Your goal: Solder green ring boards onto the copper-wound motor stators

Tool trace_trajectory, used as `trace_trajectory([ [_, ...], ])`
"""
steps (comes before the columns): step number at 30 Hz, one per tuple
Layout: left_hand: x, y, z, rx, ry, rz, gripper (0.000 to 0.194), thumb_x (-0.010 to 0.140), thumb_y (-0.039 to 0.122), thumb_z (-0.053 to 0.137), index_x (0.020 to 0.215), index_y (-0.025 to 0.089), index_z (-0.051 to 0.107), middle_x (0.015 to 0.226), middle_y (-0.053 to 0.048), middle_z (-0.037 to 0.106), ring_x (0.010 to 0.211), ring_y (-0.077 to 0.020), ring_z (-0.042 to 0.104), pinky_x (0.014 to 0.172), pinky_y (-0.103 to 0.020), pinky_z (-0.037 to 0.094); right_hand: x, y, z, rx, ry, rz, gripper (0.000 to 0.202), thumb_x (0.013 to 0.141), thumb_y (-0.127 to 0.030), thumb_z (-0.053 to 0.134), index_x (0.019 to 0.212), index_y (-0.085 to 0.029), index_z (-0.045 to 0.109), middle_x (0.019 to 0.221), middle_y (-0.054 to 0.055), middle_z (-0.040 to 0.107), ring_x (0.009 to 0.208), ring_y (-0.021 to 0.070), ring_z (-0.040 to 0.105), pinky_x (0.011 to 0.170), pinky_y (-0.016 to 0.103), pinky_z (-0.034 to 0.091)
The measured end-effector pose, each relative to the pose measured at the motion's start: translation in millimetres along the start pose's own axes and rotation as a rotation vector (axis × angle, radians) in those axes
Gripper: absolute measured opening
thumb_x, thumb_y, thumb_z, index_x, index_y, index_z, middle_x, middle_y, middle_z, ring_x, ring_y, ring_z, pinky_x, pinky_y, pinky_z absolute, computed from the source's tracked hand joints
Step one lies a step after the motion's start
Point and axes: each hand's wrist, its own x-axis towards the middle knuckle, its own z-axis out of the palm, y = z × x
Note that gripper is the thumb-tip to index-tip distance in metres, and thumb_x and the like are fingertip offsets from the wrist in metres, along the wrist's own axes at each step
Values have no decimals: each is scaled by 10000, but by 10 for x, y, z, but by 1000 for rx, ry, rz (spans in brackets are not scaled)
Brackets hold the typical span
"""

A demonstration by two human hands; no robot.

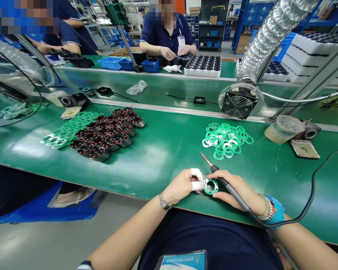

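Near the front edge of the bench, my left hand (183,186) pinches the side of a small round part topped with a green ring-shaped circuit board (211,186). White covers wrap two of its fingertips. My right hand (239,189) carries a soldering iron (231,189), its tip pointing up and left over the bench, away from the board. The thumb and a finger of that same hand also steady the right side of the round part. What lies under the board is mostly hidden.
Loose green ring boards (225,138) lie ahead. Rows of copper-wound motor parts (107,135) stand at left beside more green boards (70,129). A fan (239,104) on a foil duct (273,33), a tub (283,129) and a sponge tray (304,149) are at right. Co-workers sit opposite.
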Motion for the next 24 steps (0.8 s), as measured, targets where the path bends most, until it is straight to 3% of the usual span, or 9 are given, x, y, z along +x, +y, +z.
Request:
trace_trajectory([
  [4,-47,-37,-25,64,79,69,135,625,208,696,651,128,591,615,10,592,568,-101,563,596,-228,464,5,3,1,13,-2,-9,401,789,-229,618,1158,-213,462,1077,65,600,930,165,603,808,263,473],
  [7,-69,-95,-14,190,142,197,107,689,239,659,694,133,644,674,-14,611,595,-114,568,617,-242,470,5,-8,-5,9,-2,-4,398,788,-232,618,1155,-212,466,1071,68,605,919,165,610,799,262,479],
  [10,-72,-130,11,256,151,265,117,753,251,602,741,144,648,727,-17,592,612,-110,548,619,-236,454,0,-24,-13,9,8,-3,390,790,-241,616,1151,-213,472,1064,67,611,911,165,618,798,263,485],
  [18,-83,-80,-23,103,-11,146,187,740,295,621,702,139,525,681,2,528,646,-112,512,668,-249,422,-12,-13,3,2,9,-14,391,800,-250,607,1164,-211,468,1065,74,614,907,171,621,788,271,492],
  [24,-80,-64,-26,121,7,105,167,682,240,646,699,134,518,684,3,533,620,-95,500,633,-231,409,-2,-22,-3,-11,5,-10,393,790,-219,615,1157,-203,474,1061,73,615,913,169,621,785,264,494],
])
